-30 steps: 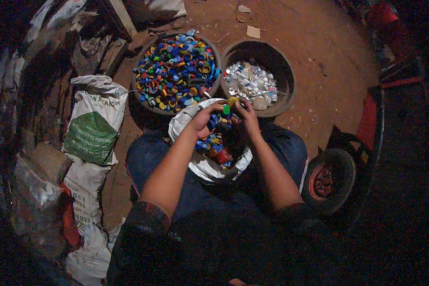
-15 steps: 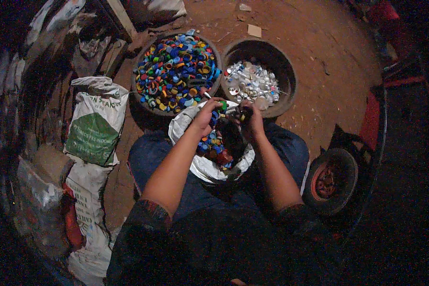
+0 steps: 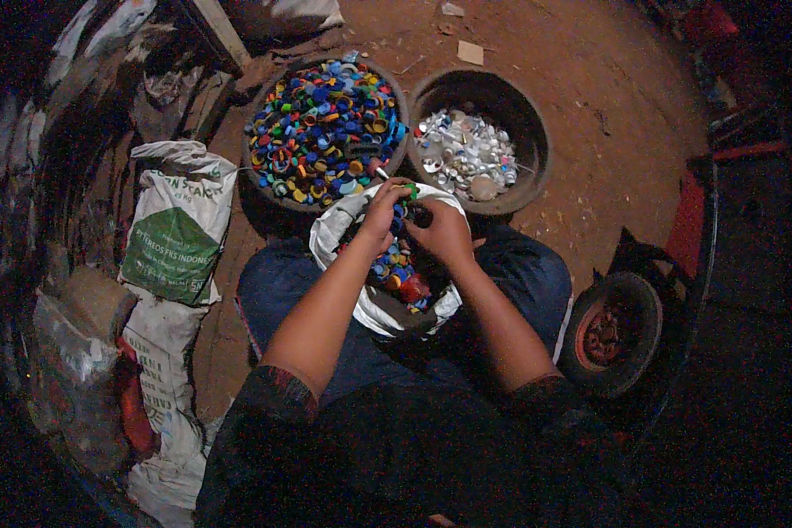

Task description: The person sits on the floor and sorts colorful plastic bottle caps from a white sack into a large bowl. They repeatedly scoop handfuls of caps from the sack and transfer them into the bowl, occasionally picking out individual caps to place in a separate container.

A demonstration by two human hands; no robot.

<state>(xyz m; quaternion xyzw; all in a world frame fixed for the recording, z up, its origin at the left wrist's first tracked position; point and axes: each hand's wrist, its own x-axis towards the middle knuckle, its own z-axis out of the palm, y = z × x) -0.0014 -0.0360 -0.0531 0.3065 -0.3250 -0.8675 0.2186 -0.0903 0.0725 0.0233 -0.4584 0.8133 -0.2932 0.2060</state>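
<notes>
Between my legs stands an open white sack [image 3: 330,231] with its rim rolled out, holding bottle caps [image 3: 394,268] of many colours, mostly blue. Over its far side, my left hand [image 3: 381,216] is closed, with a green bottle cap [image 3: 412,191] at its fingertips. Close beside it my right hand [image 3: 444,233] reaches in over the sack's mouth, its fingers bent together at a dark spot. Whatever those fingers hold is too dark to make out. Something reddish [image 3: 414,288] lies among the caps near the sack's near side.
Beyond the sack, a round tub [image 3: 253,180] heaped with coloured caps stands left, and another tub [image 3: 537,114] with white and clear caps stands right. Printed sacks [image 3: 180,202] lie at left. A wheel with a red hub [image 3: 603,339] is at right, on brown ground [image 3: 607,176].
My right hand has moved left and slightly nearer to me, from the sack's far right rim toward my left hand. My left hand stays almost in place with the green cap.
</notes>
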